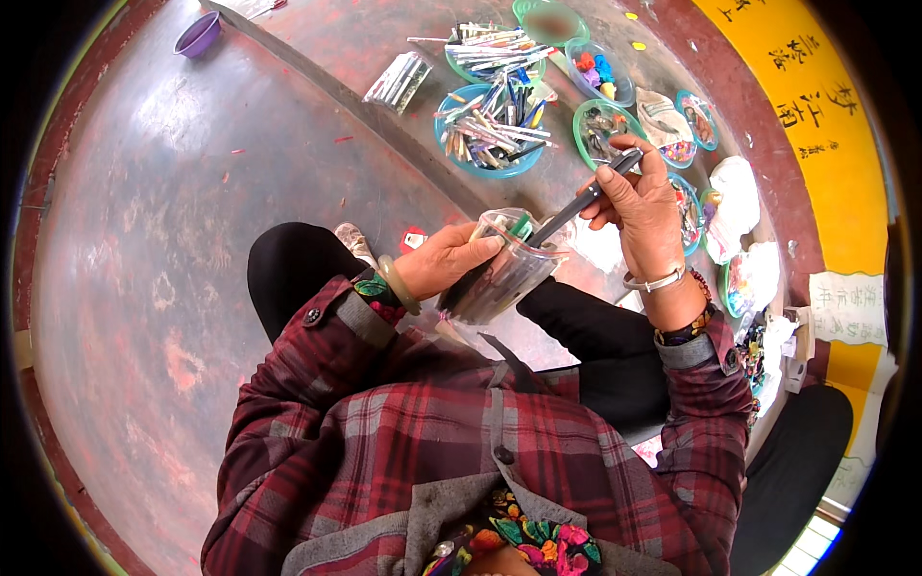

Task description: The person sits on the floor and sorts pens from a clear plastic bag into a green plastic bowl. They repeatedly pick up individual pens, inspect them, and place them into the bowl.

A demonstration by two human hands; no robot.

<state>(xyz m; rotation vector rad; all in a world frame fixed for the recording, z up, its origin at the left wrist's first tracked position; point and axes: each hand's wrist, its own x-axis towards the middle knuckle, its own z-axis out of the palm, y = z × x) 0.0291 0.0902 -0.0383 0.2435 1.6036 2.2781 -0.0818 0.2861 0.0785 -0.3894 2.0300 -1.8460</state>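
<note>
My left hand [444, 261] grips the side of a clear plastic pouch [499, 288] in front of my lap. Several dark pens and something green show through the pouch, blurred by the plastic. Between the thumb and fingers of my right hand [642, 209] is a black pen [588, 195], held at a slant. Its lower end is at the open mouth of the pouch; whether the tip is inside I cannot tell.
Beyond my hands stand a blue basket [492, 174] of pens and a green basket [545, 69] of pens. A clear packet of pens [398, 81] lies beside them. More small baskets line the right. A purple bowl [198, 36] is far left. Another person's dark-trousered leg [797, 470] is at right.
</note>
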